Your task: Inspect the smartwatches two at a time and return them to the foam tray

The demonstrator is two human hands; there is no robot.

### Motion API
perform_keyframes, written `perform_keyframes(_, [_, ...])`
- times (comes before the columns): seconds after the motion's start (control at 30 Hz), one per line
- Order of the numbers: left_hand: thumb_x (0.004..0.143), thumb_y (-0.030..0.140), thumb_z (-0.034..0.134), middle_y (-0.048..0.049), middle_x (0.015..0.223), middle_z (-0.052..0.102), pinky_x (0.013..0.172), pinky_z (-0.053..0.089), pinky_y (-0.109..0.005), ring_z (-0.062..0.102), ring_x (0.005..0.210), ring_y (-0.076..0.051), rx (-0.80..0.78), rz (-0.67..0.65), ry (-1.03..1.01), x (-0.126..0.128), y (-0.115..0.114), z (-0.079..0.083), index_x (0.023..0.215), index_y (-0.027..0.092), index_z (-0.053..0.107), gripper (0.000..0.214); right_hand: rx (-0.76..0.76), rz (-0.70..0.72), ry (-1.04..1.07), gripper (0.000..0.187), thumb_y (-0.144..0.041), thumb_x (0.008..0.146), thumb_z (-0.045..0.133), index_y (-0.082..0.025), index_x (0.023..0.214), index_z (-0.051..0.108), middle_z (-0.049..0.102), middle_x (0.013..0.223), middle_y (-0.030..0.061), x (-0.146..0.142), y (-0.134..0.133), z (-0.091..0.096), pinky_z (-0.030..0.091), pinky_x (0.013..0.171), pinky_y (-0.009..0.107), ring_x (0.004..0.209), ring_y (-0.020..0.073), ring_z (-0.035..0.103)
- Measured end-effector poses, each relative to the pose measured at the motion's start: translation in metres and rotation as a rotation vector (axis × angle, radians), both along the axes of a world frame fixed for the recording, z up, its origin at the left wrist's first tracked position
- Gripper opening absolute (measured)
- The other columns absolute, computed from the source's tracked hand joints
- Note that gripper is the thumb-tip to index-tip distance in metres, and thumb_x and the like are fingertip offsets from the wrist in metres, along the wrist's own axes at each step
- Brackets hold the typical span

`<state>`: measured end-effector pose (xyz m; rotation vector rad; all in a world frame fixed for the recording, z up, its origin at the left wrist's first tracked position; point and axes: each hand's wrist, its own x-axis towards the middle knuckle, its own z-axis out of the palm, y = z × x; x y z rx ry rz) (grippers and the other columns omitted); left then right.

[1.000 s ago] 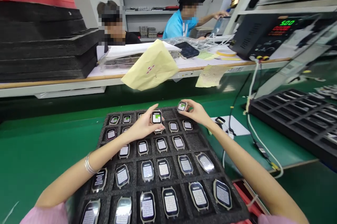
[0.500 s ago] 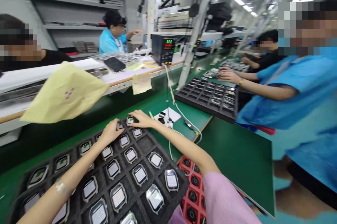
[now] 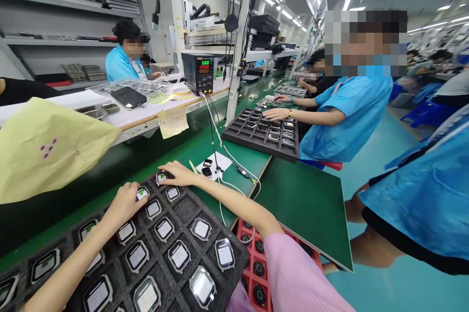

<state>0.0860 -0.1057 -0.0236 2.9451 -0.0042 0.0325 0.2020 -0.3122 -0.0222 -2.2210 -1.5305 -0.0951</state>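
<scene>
A black foam tray point(image 3: 234, 258) on the green bench holds several smartwatch bodies with lit screens. My left hand point(image 3: 125, 202) rests over the tray's far row, fingers curled down on a watch body with a green screen point(image 3: 142, 193). My right hand point(image 3: 178, 175) reaches to the tray's far corner, fingers closed on another watch body point(image 3: 161, 177) that sits at its pocket. Several pockets near the far edge hold nothing.
A red tray point(image 3: 258, 265) lies under the foam tray's right side. White cables point(image 3: 234, 182) run past a white pad with small black parts point(image 3: 211, 165) to a power supply point(image 3: 198, 73). A co-worker's hands rest on a second black tray point(image 3: 264, 131). A yellow envelope point(image 3: 47, 148) hangs at left.
Both hands came down from holding watch bodies above the tray to the tray's far row. My view has swung right, bringing the co-workers in blue into sight.
</scene>
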Motion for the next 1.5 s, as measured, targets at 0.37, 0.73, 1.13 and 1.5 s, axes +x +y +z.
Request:
perform_keyframes(0.37, [0.081, 0.048, 0.044, -0.0124, 0.096, 0.052, 0.087, 0.044, -0.039, 0.054, 0.097, -0.029, -0.055, -0.047, -0.158, -0.014, -0.003, 0.016, 0.101, 0.011, 0.055, 0.044, -0.16, 0.139, -0.035, 0.025, -0.02, 0.094, 0.057, -0.011, 0.117, 0.057, 0.056, 0.121, 0.0117, -0.01, -0.001, 0.04, 0.034, 0.096, 0.031, 0.109, 0.0213, 0.049])
perform_keyframes(0.73, [0.078, 0.031, 0.051, -0.0147, 0.109, 0.055, 0.086, 0.041, -0.041, 0.048, 0.105, -0.03, 0.129, -0.13, 0.056, -0.051, -0.05, 0.048, 0.101, 0.013, 0.059, 0.03, -0.406, 0.208, -0.095, 0.038, -0.021, 0.077, 0.074, -0.013, 0.112, 0.062, 0.051, 0.122, 0.0167, -0.031, -0.017, 0.062, 0.042, 0.087, 0.043, 0.107, 0.0329, 0.049])
perform_keyframes(1.13, [0.078, 0.031, 0.053, -0.0182, 0.103, 0.056, 0.079, 0.047, -0.044, 0.057, 0.099, -0.034, 0.13, -0.201, 0.144, -0.037, -0.049, 0.036, 0.099, 0.01, 0.058, 0.03, -0.305, 0.002, 0.15, 0.03, -0.019, 0.061, 0.085, -0.012, 0.083, 0.067, 0.052, 0.118, 0.015, -0.043, -0.017, 0.061, 0.036, 0.093, 0.05, 0.108, 0.0355, 0.045])
perform_keyframes(1.5, [0.058, 0.037, 0.079, -0.0078, 0.105, 0.066, 0.083, 0.053, -0.03, 0.061, 0.103, -0.026, -1.269, 0.118, 0.061, -0.096, -0.003, 0.075, 0.109, 0.021, 0.054, 0.06, 0.269, 0.12, 0.903, 0.056, -0.046, 0.079, 0.07, -0.013, 0.12, 0.051, 0.06, 0.108, 0.0107, -0.067, -0.015, 0.074, 0.053, 0.076, 0.028, 0.091, 0.0206, 0.065])
